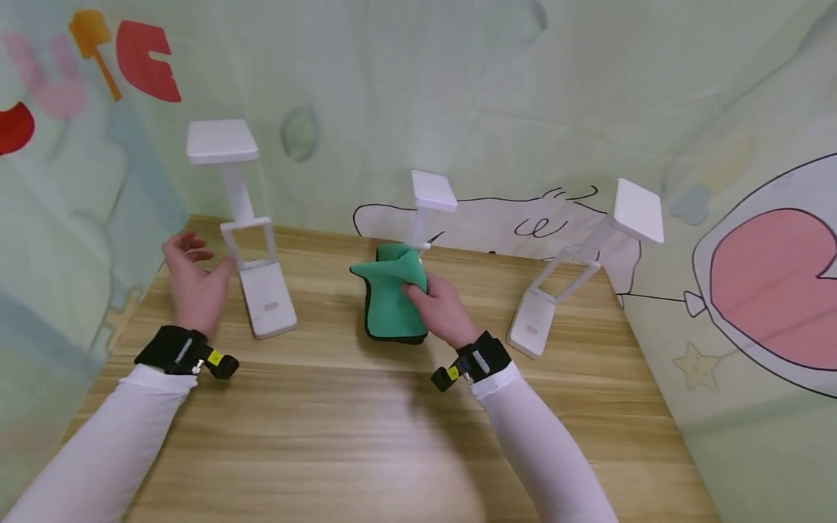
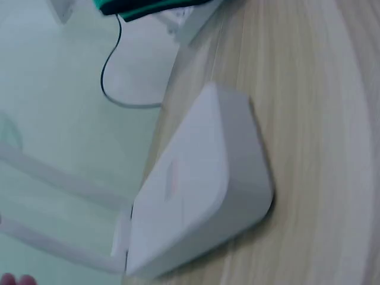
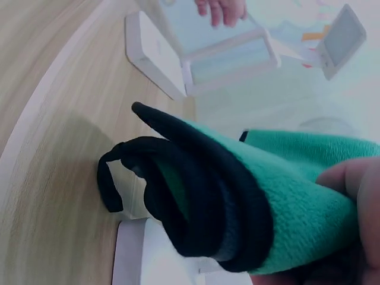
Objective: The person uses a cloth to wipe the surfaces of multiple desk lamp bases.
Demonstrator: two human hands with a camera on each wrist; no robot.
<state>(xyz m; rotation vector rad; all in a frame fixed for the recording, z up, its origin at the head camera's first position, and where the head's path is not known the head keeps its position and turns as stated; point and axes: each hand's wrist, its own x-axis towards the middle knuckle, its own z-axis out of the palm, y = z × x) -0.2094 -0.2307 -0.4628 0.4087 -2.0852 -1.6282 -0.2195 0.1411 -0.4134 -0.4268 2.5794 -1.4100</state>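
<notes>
A folded green cloth [image 1: 392, 309] with dark edging is gripped in my right hand [image 1: 445, 309], thumb on top, in front of the middle white desk lamp [image 1: 434, 192]. The cloth hides most of that lamp's base. In the right wrist view the folded cloth [image 3: 285, 196] hangs with its layers bunched above a white base. My left hand [image 1: 199, 287] is beside the left white lamp [image 1: 267, 298], fingers loosely bent and holding nothing. The left wrist view shows that lamp's base [image 2: 190, 178] resting on the wood.
A third white desk lamp [image 1: 532, 319] stands on the right, its head [image 1: 639, 211] tilted. The wooden tabletop [image 1: 366, 443] meets a printed fabric backdrop [image 1: 523, 109] behind and at both sides.
</notes>
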